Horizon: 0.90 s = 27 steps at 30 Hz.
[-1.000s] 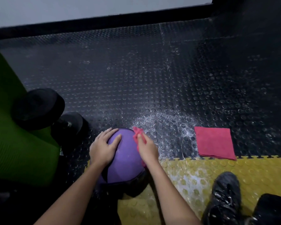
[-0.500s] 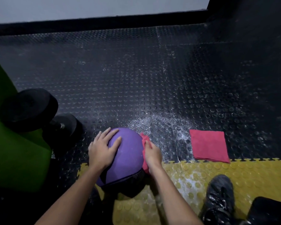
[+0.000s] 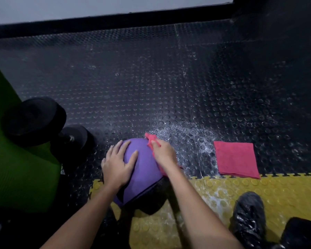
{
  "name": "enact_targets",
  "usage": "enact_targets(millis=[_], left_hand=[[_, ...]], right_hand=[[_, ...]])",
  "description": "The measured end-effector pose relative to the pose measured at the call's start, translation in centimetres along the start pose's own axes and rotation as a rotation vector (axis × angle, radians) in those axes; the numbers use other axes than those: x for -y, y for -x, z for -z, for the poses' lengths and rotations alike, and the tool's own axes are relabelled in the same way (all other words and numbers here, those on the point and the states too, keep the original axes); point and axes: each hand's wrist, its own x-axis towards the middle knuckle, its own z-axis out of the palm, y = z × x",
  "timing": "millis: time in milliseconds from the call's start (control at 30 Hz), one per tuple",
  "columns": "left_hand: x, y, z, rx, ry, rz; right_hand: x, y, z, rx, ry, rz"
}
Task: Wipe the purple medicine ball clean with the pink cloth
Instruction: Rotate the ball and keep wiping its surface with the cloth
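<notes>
Purple medicine ball (image 3: 144, 169) sat on the floor, straddling the seam between black studded flooring (image 3: 151, 87) and yellow tile (image 3: 222, 186). Left hand (image 3: 118, 163) lay flat on the ball's upper left face, fingers extended. Right hand (image 3: 164, 151) gripped the pink cloth (image 3: 151, 138), bunched against the ball's upper right edge. Folded red-pink cloth (image 3: 236, 159) lay well right of the ball. Black dumbbell (image 3: 43, 123) sat left of the ball, partly on a green mat (image 3: 16, 168).
</notes>
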Motion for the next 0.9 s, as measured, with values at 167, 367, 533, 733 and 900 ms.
enact_targets(millis=[167, 367, 533, 733, 900], left_hand=[[1.0, -1.4, 0.5, -0.016, 0.135, 0.094], [1.0, -1.6, 0.5, -0.070, 0.251, 0.235], [-0.1, -1.8, -0.2, -0.122, 0.200, 0.367], [-1.1, -3.1, 0.0, -0.058, 0.183, 0.466], [-0.9, -3.2, 0.3, 0.082, 0.192, 0.173]], right_hand=[[-1.3, 9.0, -3.6, -0.318, 0.075, 0.410], [-1.9, 2.1, -1.3, -0.178, -0.199, -0.036], [-0.9, 2.0, -1.9, -0.284, -0.072, -0.015], [-1.0, 8.0, -4.7, -0.494, 0.227, 0.480], [-1.6, 3.1, -1.3, -0.379, 0.113, 0.311]])
